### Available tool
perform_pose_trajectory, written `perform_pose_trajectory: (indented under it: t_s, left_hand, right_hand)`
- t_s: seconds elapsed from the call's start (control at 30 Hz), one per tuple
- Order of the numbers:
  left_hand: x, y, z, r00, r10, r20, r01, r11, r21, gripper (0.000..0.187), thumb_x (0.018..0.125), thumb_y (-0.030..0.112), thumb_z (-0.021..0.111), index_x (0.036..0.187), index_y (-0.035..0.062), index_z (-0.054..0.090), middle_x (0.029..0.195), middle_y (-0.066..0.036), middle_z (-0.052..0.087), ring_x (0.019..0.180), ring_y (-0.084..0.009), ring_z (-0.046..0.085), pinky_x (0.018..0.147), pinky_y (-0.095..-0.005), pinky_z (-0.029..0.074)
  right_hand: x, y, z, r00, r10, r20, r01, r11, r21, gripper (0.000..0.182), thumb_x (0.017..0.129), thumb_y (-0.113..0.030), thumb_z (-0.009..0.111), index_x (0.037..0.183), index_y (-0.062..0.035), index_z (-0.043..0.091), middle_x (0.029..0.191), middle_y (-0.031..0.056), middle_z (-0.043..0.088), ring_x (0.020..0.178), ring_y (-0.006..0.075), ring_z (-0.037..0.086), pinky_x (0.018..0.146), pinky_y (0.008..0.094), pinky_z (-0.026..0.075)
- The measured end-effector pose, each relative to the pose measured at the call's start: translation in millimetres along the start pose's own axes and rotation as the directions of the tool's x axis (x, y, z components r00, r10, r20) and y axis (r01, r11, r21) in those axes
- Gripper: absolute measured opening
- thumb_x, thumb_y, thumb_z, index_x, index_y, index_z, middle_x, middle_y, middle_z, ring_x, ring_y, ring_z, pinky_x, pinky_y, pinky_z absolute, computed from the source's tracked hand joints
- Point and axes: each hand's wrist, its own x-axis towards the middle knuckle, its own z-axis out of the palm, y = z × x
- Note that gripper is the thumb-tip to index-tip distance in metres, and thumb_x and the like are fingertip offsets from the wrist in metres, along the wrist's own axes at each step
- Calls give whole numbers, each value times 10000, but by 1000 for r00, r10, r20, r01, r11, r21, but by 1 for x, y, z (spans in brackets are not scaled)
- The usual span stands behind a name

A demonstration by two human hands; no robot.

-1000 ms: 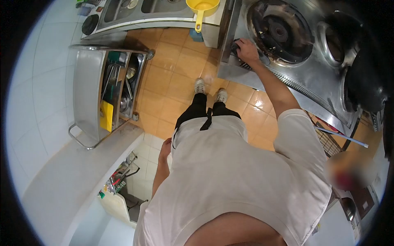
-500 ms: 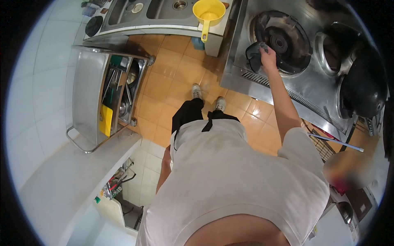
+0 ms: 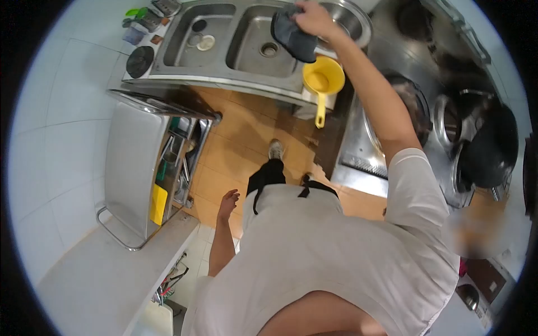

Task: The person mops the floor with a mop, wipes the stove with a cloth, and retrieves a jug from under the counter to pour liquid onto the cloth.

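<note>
A dark grey cloth (image 3: 292, 36) hangs from my right hand (image 3: 314, 19), whose fingers are closed on its upper edge. The cloth is over the right side of the sink's right basin (image 3: 246, 42), above the yellow ladle-shaped scoop (image 3: 324, 75) on the counter corner. A round metal basin (image 3: 356, 28) lies just behind that hand. Down at my side, above the tiled floor, my left hand (image 3: 228, 204) holds nothing, and its fingers are loosely apart.
The stove (image 3: 364, 162) with its burners and a dark wok (image 3: 490, 145) stands on the right. A metal cart (image 3: 134, 162) carrying utensils and a yellow board (image 3: 158, 204) is at left. A second sink basin (image 3: 196, 36) holds a pale round object.
My right hand has carried the cloth from the stove's edge leftward to the sink. My body has stepped closer to the sink, and my left hand has swung forward into view.
</note>
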Motion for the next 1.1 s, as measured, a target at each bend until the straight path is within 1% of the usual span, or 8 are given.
perform_pose_trajectory:
  t_s: [0.1,0.23,0.43,0.63,0.67,0.83,1.03,1.1]
  left_hand:
    - [-3,37,-7,998,60,-35,-61,998,-17,426,915,275,570,1301,97,558,1120,-15,653,969,-123,563,815,-333,449]
    - [-2,24,-18,996,67,-59,-71,995,-69,417,927,243,553,1289,37,562,1125,-65,666,996,-154,586,871,-280,453]
    - [20,-79,-28,1000,0,6,0,1000,7,376,919,124,466,1247,-13,587,1125,-130,675,1034,-182,616,943,-286,452]
    - [42,-93,-37,979,-106,176,135,978,-162,339,919,115,409,1161,15,624,934,-28,672,805,-118,584,727,-226,447]
    - [41,-75,-33,980,-142,141,157,982,-103,335,926,126,405,1157,23,625,916,-16,665,770,-104,570,689,-216,437]
    - [29,2,4,994,87,73,-89,995,34,329,948,175,507,1242,50,586,928,2,656,758,-64,544,566,-204,398]
    - [-1,37,87,983,177,48,-182,974,132,343,922,119,532,1243,14,589,974,-41,664,863,-122,595,697,-224,447]
    - [-2,13,109,972,219,88,-231,961,154,333,922,117,541,1230,3,596,996,-57,668,912,-142,607,760,-234,462]
  right_hand:
    - [43,-1,62,959,97,266,-101,995,3,526,838,-465,626,1171,-59,661,1162,227,638,1082,403,603,946,431,469]
    - [71,15,118,927,277,252,-288,958,7,558,870,-564,541,1032,-64,727,1108,201,670,1092,391,606,973,430,458]
    - [74,13,103,969,170,179,-219,929,300,486,937,-486,499,962,-40,691,934,159,671,911,317,619,831,403,461]
    - [22,-11,-9,981,190,46,-188,855,483,307,984,-240,506,1037,37,627,845,45,652,778,178,603,694,309,470]
    - [15,20,-1,993,118,6,-81,650,756,332,1017,-293,463,1089,-3,610,913,19,642,826,149,605,671,300,477]
    - [-113,-10,-159,972,231,32,-79,196,978,326,1024,-363,450,1138,-91,587,1007,-10,644,901,130,600,686,293,509]
    - [-290,30,-206,780,626,9,-319,385,866,231,993,-204,519,825,-55,570,695,-48,458,730,39,486,659,246,464]
    - [-356,89,-166,853,521,-29,-396,684,613,194,944,-182,594,840,-20,570,689,-31,461,705,60,441,614,250,400]
